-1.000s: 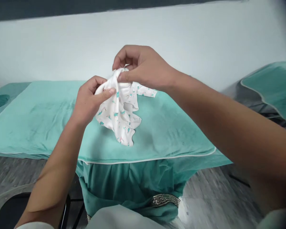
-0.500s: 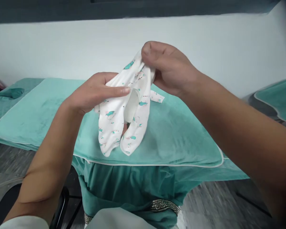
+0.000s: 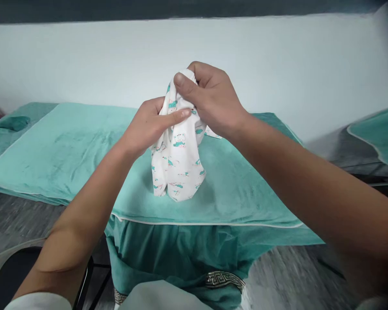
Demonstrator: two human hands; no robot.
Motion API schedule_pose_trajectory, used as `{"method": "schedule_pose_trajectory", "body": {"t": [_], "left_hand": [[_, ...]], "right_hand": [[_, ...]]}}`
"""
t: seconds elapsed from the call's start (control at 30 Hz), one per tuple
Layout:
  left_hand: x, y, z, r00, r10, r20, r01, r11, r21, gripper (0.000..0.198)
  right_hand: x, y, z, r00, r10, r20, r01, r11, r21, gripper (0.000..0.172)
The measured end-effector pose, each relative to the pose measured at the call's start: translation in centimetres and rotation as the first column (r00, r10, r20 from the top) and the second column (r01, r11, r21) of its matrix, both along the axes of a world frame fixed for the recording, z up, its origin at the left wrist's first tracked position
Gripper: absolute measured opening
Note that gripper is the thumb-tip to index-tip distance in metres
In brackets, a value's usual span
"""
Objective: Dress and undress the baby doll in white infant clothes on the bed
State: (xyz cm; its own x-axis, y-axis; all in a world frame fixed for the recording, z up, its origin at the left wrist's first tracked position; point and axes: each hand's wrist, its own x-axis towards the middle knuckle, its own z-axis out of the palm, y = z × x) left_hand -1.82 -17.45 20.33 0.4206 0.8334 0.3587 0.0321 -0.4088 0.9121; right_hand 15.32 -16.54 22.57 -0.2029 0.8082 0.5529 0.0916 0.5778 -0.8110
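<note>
A small white baby garment (image 3: pixel 183 159), printed with teal and pink cartoon figures, hangs in folds above the bed. My left hand (image 3: pixel 150 127) grips its left side, thumb across the front and the other fingers hidden behind the cloth. Higher up, my right hand (image 3: pixel 215 97) pinches the top of the garment between thumb and fingers. Its lower part dangles loose. Behind my right wrist, a bit of cloth with a similar print (image 3: pixel 212 133) shows on the bed; most of it is hidden.
A teal padded cover with white piping (image 3: pixel 245 189) lies over the long bed. A white wall (image 3: pixel 116 64) rises behind it. A black chair (image 3: pixel 16 271) stands at lower left, and another teal-covered surface (image 3: pixel 380 135) is at the right.
My right hand has moved left and slightly down, closer to my left hand, which has shifted right. The garment has turned and bunched, and the gap between its two hanging parts has closed.
</note>
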Motion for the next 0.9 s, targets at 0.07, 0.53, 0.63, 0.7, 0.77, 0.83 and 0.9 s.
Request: {"method": "schedule_pose_trajectory", "body": {"t": [0.07, 0.53, 0.63, 0.7, 0.77, 0.83, 0.9], "left_hand": [[0.2, 0.2, -0.4, 0.992, 0.073, 0.099, -0.076, 0.997, 0.028, 0.028], [-2.0, 1.7, -4.3, 0.972, -0.232, 0.031, 0.231, 0.931, -0.282, 0.043], [-1.9, 1.9, -4.7, 0.976, -0.162, 0.144, 0.198, 0.939, -0.282, 0.043], [-1.5, 2.0, -4.7, 0.963, -0.078, 0.258, 0.145, 0.956, -0.254, 0.047], [-1.1, 2.1, -4.7, 0.945, -0.029, 0.326, 0.112, 0.965, -0.239, 0.049], [-0.8, 2.2, -4.8, 0.939, -0.002, 0.343, 0.092, 0.965, -0.244, 0.049], [-0.7, 2.2, -5.2, 0.943, 0.018, 0.333, 0.074, 0.963, -0.261, 0.049]], "right_hand": [[0.4, 0.1, -0.5, 0.996, 0.049, 0.069, -0.045, 0.997, -0.061, 0.051], [1.3, 0.9, -3.7, 0.984, 0.101, -0.143, -0.147, 0.923, -0.355, 0.053], [1.3, 1.4, -4.5, 0.978, 0.087, -0.191, -0.153, 0.918, -0.366, 0.054], [1.6, 1.5, -5.3, 0.976, 0.121, -0.178, -0.183, 0.904, -0.387, 0.055], [2.0, 1.3, -6.0, 0.974, 0.207, -0.093, -0.226, 0.868, -0.442, 0.056], [2.3, 1.1, -6.5, 0.945, 0.326, 0.020, -0.270, 0.815, -0.512, 0.053], [2.3, 0.9, -6.6, 0.924, 0.376, 0.065, -0.287, 0.797, -0.532, 0.052]]}}
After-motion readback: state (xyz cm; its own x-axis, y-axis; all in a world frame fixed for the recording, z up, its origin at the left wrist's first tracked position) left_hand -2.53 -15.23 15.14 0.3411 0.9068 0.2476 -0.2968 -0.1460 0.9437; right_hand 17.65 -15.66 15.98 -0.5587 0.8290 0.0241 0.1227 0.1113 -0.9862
